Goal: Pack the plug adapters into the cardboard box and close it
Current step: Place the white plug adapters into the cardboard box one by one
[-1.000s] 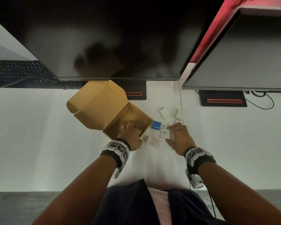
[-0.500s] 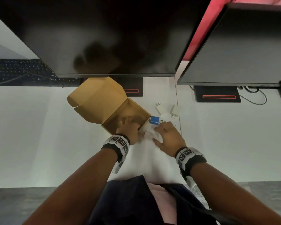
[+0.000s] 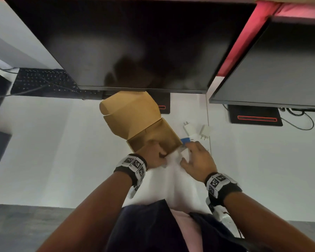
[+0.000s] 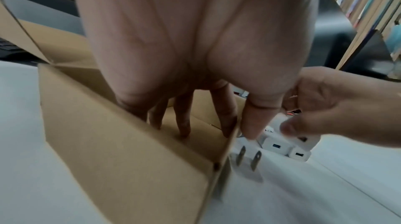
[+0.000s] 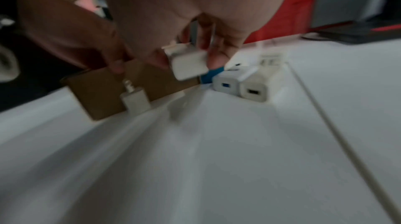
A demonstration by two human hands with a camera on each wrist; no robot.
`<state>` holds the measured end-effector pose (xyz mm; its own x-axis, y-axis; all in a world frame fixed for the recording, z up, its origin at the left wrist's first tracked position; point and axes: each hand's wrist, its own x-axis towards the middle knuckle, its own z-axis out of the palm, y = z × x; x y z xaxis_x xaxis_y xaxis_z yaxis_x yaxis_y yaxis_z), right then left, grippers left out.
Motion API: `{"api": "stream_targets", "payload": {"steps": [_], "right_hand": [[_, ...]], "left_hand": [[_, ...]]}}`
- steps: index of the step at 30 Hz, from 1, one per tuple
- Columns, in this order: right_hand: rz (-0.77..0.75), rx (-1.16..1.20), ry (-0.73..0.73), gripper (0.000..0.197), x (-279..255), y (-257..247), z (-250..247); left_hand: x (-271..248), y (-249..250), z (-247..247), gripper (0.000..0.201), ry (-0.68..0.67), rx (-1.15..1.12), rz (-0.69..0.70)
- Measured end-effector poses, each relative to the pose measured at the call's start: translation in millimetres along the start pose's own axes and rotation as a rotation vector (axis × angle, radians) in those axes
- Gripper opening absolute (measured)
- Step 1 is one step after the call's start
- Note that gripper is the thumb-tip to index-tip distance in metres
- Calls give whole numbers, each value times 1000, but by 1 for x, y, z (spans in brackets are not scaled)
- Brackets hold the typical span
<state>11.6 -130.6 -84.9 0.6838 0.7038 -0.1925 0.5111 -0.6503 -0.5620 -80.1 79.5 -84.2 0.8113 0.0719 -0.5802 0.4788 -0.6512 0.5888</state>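
Note:
The open cardboard box (image 3: 164, 131) lies on the white desk with its lid (image 3: 129, 113) folded back to the left. My left hand (image 3: 154, 155) grips its near right wall, fingers (image 4: 184, 121) inside and thumb (image 4: 258, 116) outside. A white adapter (image 5: 134, 100) leans against that wall just below the thumb. My right hand (image 3: 195, 157) pinches a white plug adapter (image 5: 188, 63) just off the desk, right of the box. Under it sit a blue adapter (image 5: 209, 75) and two white ones (image 5: 225, 81) (image 5: 253, 90). Two more white adapters (image 3: 188, 129) (image 3: 205, 131) lie farther back.
Two dark monitors (image 3: 135, 42) (image 3: 280, 70) hang over the back of the desk, their stand bases (image 3: 255, 118) behind the adapters. A black keyboard (image 3: 44, 82) lies at the far left. A seam (image 3: 208, 115) runs between two desk tops.
My right hand has shifted left toward the box and lifted a white adapter off the pile. The left hand keeps its grip on the box wall.

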Motion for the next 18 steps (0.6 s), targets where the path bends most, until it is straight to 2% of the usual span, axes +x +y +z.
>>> {"api": "stream_targets", "payload": {"steps": [3, 6, 7, 9, 11, 13, 15, 17, 18], "right_hand": [[-19, 116, 148, 60, -1, 6, -10], [-60, 196, 225, 57, 12, -9, -15], [-78, 217, 230, 56, 17, -15, -14], [-107, 229, 198, 50, 28, -28, -10], [-99, 191, 156, 39, 36, -36, -5], [-92, 132, 127, 25, 43, -41, -1], [-90, 108, 93, 25, 46, -42, 4], [-96, 104, 58, 33, 48, -42, 7], [-96, 115, 25, 34, 48, -42, 8]], "left_hand": [[3, 6, 4, 31, -55, 58, -21], [5, 13, 9, 22, -102, 105, 4], [6, 12, 11, 21, -113, 125, 18], [6, 8, 13, 32, -119, 172, 56], [1, 4, 12, 35, -78, 232, 143], [-9, -2, 8, 40, 28, 310, 234], [-21, -12, 6, 44, 253, 316, 261], [-32, -26, 7, 34, 551, 189, 210], [-36, -33, 7, 26, 650, 86, 142]]}}
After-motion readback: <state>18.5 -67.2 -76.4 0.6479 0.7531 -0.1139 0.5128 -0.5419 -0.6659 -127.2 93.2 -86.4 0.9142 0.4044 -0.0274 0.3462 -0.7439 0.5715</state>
